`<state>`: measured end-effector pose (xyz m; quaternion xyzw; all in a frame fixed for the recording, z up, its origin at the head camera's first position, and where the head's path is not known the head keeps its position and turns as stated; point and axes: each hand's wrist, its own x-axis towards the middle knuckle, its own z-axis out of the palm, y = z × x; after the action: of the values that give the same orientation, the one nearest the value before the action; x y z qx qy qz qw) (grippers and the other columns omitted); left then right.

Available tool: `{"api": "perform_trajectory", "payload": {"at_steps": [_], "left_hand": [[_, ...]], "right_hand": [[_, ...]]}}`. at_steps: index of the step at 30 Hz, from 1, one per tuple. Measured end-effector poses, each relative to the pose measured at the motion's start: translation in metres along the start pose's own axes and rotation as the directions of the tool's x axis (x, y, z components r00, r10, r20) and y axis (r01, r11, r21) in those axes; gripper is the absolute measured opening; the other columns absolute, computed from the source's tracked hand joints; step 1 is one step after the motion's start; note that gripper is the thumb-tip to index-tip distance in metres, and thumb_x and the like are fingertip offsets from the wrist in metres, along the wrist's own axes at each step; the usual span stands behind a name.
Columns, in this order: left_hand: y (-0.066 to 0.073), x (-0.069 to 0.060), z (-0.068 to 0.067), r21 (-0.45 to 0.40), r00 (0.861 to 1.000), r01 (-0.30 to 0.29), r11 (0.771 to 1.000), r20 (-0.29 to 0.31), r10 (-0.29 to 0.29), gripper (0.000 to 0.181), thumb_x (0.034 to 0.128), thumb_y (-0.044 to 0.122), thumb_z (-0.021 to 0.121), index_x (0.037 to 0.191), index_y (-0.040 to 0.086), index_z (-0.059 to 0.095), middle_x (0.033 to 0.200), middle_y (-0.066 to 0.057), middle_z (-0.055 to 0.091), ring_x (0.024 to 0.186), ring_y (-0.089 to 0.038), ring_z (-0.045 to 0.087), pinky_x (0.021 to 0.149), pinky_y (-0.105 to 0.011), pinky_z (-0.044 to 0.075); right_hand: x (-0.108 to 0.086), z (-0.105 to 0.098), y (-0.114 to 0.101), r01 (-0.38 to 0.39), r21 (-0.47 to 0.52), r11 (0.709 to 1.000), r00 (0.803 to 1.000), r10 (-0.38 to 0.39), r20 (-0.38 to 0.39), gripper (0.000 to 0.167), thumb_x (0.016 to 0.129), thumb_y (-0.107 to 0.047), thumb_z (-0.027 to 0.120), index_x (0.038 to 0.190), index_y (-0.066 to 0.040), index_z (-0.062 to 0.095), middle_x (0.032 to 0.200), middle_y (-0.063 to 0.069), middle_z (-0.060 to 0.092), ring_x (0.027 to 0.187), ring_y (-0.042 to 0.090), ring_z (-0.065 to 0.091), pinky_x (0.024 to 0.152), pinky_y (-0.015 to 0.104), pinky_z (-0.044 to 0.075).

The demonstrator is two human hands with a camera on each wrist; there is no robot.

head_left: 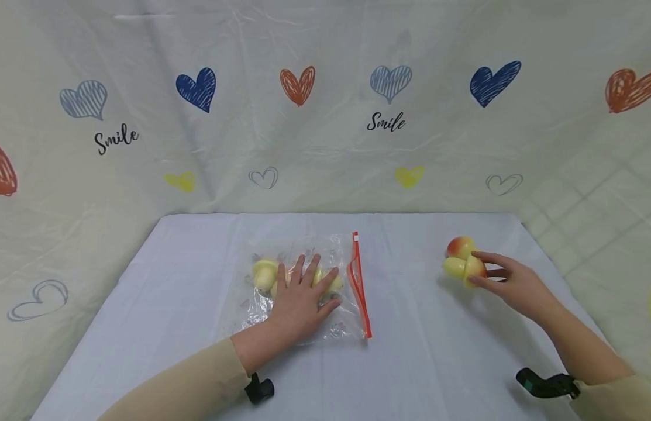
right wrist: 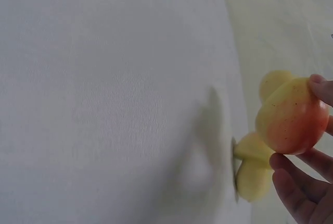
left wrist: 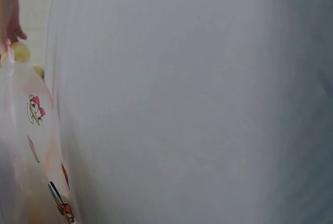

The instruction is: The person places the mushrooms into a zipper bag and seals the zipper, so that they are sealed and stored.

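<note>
My left hand [head_left: 299, 298] rests with spread, straight fingers on a clear zip bag [head_left: 338, 327] with a red slider edge. Inside the bag lie several yellow toy mushrooms [head_left: 264, 275], partly covered by that hand. In the left wrist view only the side of the bag [left wrist: 31, 109] shows, with printed cartoon figures. At the right of the table, my right hand [head_left: 520, 286] pinches a toy mushroom [right wrist: 294, 117] with a red-and-yellow cap, held above the cloth. A second toy mushroom [right wrist: 252, 166] stands on the table just behind it; its red-tinged cap [head_left: 460, 245] shows in the head view.
A white cloth [head_left: 162, 304] covers the table. Behind it hangs a pale curtain [head_left: 336, 140] printed with hearts and lettering. Dark wrist camera mounts [head_left: 546, 385] sit at both cuffs, low over the table.
</note>
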<state>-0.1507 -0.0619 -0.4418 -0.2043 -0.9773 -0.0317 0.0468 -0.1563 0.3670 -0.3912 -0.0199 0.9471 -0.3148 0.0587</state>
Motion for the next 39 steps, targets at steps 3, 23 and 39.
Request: {"api": "perform_trajectory", "payload": {"at_steps": [3,23,39], "left_hand": [[0.0,0.0,0.001,-0.004,1.0,-0.001,1.0,0.001,0.001,0.067,0.0962,0.067,0.04,0.157,0.042,0.023,0.166,-0.006,0.011,0.151,-0.036,0.005,0.113,-0.069,0.001],[0.001,0.0,0.003,0.0,1.0,-0.003,1.0,0.002,0.003,0.067,0.0963,0.068,0.037,0.157,0.042,0.023,0.167,-0.006,0.009,0.151,-0.035,0.004,0.113,-0.069,-0.001],[0.001,0.001,0.004,0.008,1.0,0.001,1.0,-0.011,-0.001,0.068,0.0956,0.07,0.037,0.156,0.043,0.022,0.167,-0.005,0.009,0.151,-0.036,0.007,0.113,-0.069,0.0]], "right_hand": [[0.005,0.007,-0.012,0.027,0.012,1.0,1.0,-0.027,0.001,0.081,0.09,-0.053,0.067,0.148,-0.003,0.042,0.138,0.029,0.047,0.117,0.049,0.053,0.081,0.05,0.057],[0.043,0.086,-0.079,0.213,0.125,0.969,0.968,-0.227,0.111,0.061,0.086,-0.04,0.077,0.14,-0.019,0.056,0.135,0.01,0.058,0.108,0.028,0.063,0.084,0.04,0.055],[0.052,0.127,-0.111,0.239,0.203,0.949,0.946,-0.275,0.172,0.061,0.084,-0.035,0.08,0.138,-0.018,0.059,0.134,0.007,0.059,0.106,0.025,0.064,0.082,0.036,0.057]]}}
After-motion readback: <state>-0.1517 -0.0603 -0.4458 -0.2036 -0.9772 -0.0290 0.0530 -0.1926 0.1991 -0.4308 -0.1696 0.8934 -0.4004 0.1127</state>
